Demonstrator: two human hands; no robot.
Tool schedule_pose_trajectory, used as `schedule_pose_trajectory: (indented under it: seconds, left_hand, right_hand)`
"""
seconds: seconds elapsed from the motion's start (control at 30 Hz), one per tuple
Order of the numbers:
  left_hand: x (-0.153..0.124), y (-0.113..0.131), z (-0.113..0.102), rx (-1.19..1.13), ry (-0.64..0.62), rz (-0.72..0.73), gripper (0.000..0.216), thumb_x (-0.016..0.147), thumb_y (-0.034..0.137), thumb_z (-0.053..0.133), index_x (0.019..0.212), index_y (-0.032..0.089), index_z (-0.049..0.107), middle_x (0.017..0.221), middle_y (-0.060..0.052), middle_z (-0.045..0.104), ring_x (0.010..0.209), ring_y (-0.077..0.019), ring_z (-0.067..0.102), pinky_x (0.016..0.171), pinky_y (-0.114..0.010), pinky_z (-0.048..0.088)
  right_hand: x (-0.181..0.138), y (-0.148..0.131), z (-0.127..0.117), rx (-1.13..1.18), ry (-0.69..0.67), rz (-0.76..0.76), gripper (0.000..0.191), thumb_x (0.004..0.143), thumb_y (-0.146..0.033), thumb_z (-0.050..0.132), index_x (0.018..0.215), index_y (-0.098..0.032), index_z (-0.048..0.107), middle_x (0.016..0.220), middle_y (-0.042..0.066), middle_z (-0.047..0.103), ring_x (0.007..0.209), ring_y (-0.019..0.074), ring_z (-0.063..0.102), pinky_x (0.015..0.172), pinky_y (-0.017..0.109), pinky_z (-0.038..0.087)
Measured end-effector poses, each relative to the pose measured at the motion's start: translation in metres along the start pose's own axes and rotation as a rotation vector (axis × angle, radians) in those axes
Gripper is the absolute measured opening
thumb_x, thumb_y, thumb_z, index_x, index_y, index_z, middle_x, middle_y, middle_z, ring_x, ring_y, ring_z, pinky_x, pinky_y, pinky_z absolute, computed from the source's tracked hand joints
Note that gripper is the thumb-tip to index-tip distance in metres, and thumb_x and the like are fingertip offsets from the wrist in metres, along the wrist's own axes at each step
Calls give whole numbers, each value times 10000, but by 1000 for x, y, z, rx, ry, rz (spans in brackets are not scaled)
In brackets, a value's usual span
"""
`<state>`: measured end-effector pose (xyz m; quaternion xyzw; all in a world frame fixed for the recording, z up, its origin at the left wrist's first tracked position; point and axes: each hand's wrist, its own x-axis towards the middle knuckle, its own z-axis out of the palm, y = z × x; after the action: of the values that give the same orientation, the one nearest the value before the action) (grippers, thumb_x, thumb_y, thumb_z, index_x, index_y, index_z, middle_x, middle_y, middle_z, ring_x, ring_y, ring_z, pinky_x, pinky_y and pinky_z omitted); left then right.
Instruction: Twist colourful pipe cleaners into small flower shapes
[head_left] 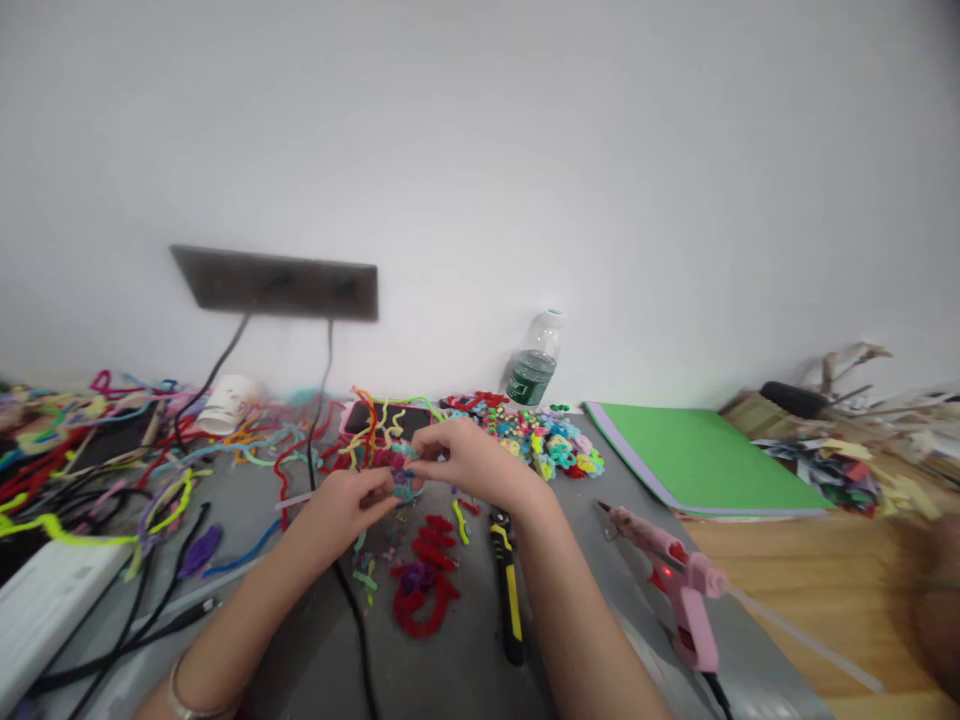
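My left hand (352, 505) and my right hand (461, 460) meet over the middle of the grey table, fingertips pinched close together. Between them is a small blue and teal fuzzy piece (406, 482), apparently pipe cleaner; fingers cover much of it. Just below lies a red pipe-cleaner shape (424, 615) with a purple coil. Yellow-and-black pliers (507, 590) rest beside my right forearm. Behind my hands lies a dark-screened phone (386, 420) with pipe-cleaner bits on it.
A pink glue gun (679, 585), its red light on, lies at right near a green sheet (712, 455). A bottle (535, 362) and colourful twisted pieces (555, 445) are at the back. Left, a paper cup (227, 405), black cables (352, 600) and tangled pipe cleaners (67, 530) crowd the table.
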<state>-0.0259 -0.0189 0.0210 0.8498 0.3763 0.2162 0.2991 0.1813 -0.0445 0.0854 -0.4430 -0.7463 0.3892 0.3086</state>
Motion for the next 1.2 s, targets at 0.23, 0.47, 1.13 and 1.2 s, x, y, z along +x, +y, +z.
schedule_pose_trajectory:
  seconds: [0.23, 0.47, 1.13, 1.2]
  left_hand:
    - [-10, 18, -8, -314, -287, 23, 232, 804, 319, 630, 640, 177, 548, 545, 47, 544, 515, -99, 459, 515, -200, 320]
    - [-8, 21, -16, -406, 85, -39, 245, 794, 356, 617, 646, 183, 527, 523, 48, 512, 484, -97, 438, 468, -201, 314]
    - [-6, 13, 2, 68, -48, 22, 148, 821, 269, 561, 688, 204, 559, 560, 41, 528, 531, -134, 473, 542, -233, 296]
    - [-7, 15, 3, 48, -122, 50, 138, 832, 269, 570, 712, 202, 574, 587, 34, 546, 559, -136, 486, 563, -231, 310]
  right_hand:
    - [7, 32, 0, 491, -268, 0, 283, 786, -404, 735, 791, -177, 567, 675, -20, 655, 649, 134, 640, 643, 251, 485]
    - [11, 44, 2, 596, -118, -16, 353, 757, -448, 764, 742, -176, 539, 671, -25, 636, 623, 106, 594, 617, 230, 463]
    - [-11, -7, -10, -50, -106, 113, 132, 786, -114, 637, 674, -185, 635, 536, -45, 619, 462, 90, 517, 450, 202, 361]
    - [-10, -3, -11, -3, -140, 81, 111, 801, -146, 640, 697, -185, 642, 554, -43, 621, 484, 88, 520, 457, 197, 361]
